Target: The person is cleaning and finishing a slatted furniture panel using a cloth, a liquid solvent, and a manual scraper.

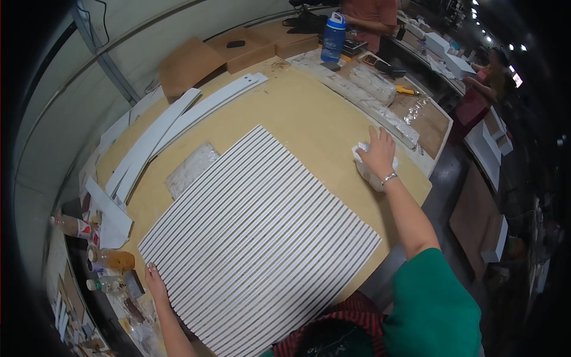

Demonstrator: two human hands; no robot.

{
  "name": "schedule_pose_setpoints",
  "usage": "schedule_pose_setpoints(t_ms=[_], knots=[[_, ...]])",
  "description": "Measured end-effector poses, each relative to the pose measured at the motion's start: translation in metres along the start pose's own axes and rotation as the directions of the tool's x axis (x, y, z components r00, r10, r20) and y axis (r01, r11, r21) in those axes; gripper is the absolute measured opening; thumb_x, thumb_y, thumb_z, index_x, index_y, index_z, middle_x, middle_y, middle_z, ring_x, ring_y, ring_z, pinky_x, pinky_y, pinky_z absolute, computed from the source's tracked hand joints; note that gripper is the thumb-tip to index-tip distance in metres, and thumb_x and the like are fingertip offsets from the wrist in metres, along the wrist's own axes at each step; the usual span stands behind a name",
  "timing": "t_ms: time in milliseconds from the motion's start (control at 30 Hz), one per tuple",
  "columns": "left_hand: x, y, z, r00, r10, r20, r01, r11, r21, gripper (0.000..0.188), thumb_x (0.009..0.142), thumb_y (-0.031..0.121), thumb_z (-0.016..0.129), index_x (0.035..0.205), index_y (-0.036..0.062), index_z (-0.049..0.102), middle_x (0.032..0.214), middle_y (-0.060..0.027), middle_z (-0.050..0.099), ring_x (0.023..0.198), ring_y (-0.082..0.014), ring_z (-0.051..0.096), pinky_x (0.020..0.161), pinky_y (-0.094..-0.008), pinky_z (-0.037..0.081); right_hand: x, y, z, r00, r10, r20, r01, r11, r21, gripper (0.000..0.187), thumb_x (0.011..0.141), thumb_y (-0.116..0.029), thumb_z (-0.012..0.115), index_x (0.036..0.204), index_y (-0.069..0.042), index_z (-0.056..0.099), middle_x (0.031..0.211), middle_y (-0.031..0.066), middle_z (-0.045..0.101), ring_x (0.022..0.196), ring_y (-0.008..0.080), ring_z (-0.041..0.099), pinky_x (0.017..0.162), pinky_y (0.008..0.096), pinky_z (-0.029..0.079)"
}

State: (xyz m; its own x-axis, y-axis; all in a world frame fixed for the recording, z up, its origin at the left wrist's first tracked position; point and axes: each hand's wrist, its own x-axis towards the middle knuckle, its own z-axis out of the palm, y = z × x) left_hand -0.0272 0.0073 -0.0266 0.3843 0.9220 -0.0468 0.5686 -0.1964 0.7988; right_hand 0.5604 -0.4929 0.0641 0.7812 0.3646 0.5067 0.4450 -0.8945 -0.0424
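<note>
A large square panel [256,238] with white ridges and thin dark grooves lies at a slant on the tan work table, its near corner by my body. My left hand [156,284] holds the panel's left edge, the fingertips showing at its rim. Out to the right, clear of the panel, my right hand [380,152] rests on a crumpled white cloth [361,160], fingers bent over it. The palm hides part of the cloth. Under the panel's upper left edge sits a whitish, smeared flat block [193,168].
Long white strips [157,140] lie along the table's left side, near open cardboard boxes [250,50]. Bottles [113,259] stand at the left edge. A blue water bottle [333,38], plastic-wrapped bars [380,101] and a yellow-handled tool [407,90] are at the far right. Other people work beyond.
</note>
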Motion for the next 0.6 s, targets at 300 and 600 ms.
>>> schedule_pose_setpoints(t_ms=[300,600], knots=[[-0.013,0.029,0.007,0.872,0.335,-0.358,-0.105,0.841,0.531,0.045,0.106,0.023,0.054,0.139,-0.0081,0.053,0.132,-0.0243,0.063,0.121,-0.0344,0.06,0.105,-0.0403,0.045,-0.028,0.109,-0.011,0.901,0.351,0.254,-0.4,0.451,0.798,0.033,0.085,-0.002,0.063,0.117,0.001,0.07,0.101,0.0123,0.076,0.085,0.0247,0.072,0.081,0.0372,0.057],[-0.183,0.298,0.107,0.615,0.767,0.181,-0.742,0.641,-0.197,0.076,0.083,0.008,0.075,0.151,-0.0011,0.043,0.148,-0.0232,0.049,0.137,-0.039,0.046,0.118,-0.044,0.035,-0.059,-0.076,-0.198,0.806,-0.444,0.391,-0.509,-0.184,0.841,0.035,0.101,-0.007,0.056,0.134,0.003,0.06,0.114,0.0058,0.071,0.099,0.0108,0.066,0.091,0.0272,0.054]])
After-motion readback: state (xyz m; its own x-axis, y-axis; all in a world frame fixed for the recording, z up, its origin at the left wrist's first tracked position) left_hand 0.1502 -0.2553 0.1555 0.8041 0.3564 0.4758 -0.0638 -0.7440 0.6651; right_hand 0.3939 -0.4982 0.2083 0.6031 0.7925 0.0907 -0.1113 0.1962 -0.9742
